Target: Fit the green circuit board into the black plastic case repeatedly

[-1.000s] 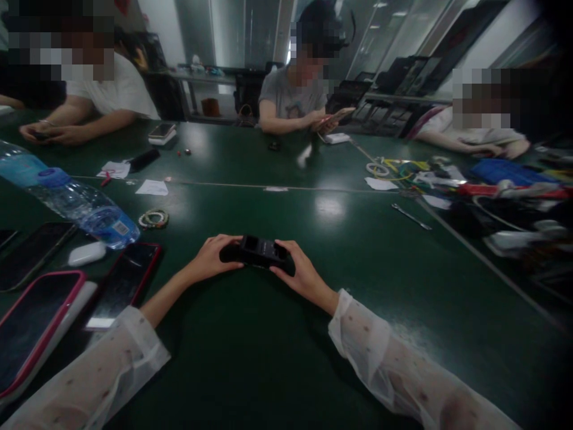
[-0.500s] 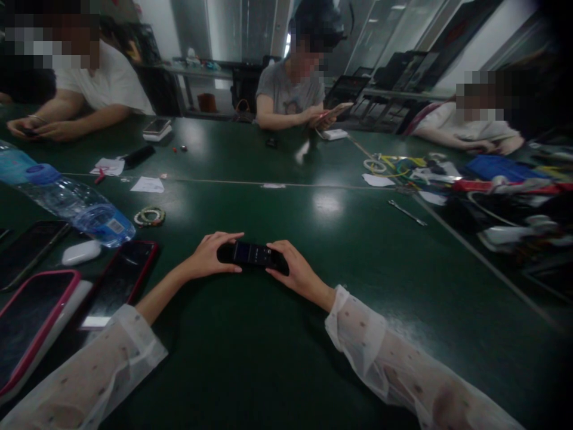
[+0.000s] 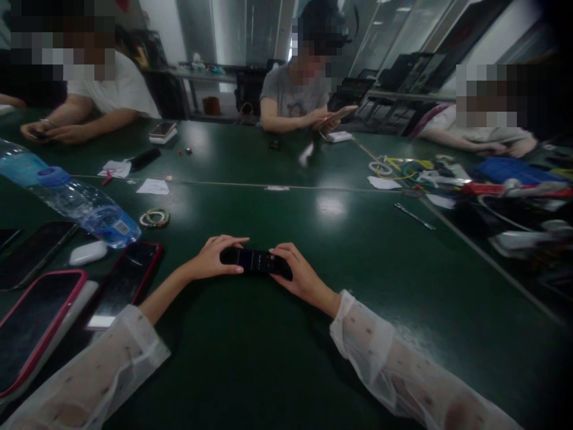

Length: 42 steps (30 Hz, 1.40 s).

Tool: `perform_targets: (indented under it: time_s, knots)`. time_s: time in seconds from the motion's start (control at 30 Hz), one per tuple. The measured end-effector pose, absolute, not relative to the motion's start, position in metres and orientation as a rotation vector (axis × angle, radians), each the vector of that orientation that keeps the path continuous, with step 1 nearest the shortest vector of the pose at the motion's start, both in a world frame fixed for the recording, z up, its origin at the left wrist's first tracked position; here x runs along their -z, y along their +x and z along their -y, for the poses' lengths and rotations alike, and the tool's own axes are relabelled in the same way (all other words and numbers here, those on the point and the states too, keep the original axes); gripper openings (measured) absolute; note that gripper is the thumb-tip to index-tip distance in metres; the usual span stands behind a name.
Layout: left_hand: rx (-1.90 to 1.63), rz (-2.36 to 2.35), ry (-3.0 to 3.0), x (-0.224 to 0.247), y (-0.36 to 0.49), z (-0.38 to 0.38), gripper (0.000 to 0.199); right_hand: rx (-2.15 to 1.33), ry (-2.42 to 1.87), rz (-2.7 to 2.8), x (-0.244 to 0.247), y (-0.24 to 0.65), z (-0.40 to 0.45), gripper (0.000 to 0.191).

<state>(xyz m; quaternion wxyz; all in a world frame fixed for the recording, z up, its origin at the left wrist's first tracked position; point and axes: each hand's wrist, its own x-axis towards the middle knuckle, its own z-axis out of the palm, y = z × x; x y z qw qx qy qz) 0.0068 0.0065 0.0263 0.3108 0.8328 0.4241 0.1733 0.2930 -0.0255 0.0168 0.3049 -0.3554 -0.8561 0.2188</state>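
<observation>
A slim black device with a small lit screen (image 3: 256, 261) is held level just over the green table (image 3: 250, 352). My left hand (image 3: 213, 257) grips its left end, with the thumb on the near edge and the fingers along the far side. Around the right end closes my right hand (image 3: 293, 270), thumb and fingers on opposite edges. Small pale marks show on the screen but are too small to read. Sheer white dotted sleeves cover both forearms.
Phones, including a red-edged one (image 3: 128, 280), a white earbud case (image 3: 88, 253), a water bottle (image 3: 96, 212) and bracelets (image 3: 154, 218) lie to the left. A wrench (image 3: 414, 216) and tangled cables (image 3: 398, 167) lie right. Several people sit across the table.
The whole view has shifted slightly, so things appear a little further right. Both hands keep their hold on the black device, which looks much the same.
</observation>
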Motion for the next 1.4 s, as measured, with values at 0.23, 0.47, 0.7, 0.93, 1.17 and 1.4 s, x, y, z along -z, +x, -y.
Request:
perform_targets:
  time_s: [0.23,0.47,0.7,0.93,1.17,1.4]
  knots:
    - [-0.449,-1.155,2.181,-0.0263,0.0056,-0.0059,0.071,-0.762,-0.951,2.189,-0.0217,0.2912,0.0252,0.06]
    - [-0.464,-1.156,2.178,-0.0283,0.0069,-0.0043,0.068,-0.825,-0.954,2.148,-0.0197,0.2923,0.0235,0.055]
    - [-0.455,-1.152,2.168,-0.0274,0.006,-0.0052,0.069,-0.781,-0.959,2.156,-0.0189,0.293,0.0234,0.053]
    - [-0.479,-1.154,2.224,-0.0256,0.0076,-0.0048,0.081,-0.724,-0.959,2.166,-0.0169,0.2929,0.021,0.056]
    - [-0.513,-1.15,2.232,-0.023,0.0084,-0.0059,0.072,-0.729,-1.003,2.175,-0.0172,0.2929,0.0204,0.06]
    - [-0.519,-1.153,2.249,-0.0197,0.0079,-0.007,0.071,-0.747,-1.02,2.149,-0.0137,0.2945,0.0206,0.064]
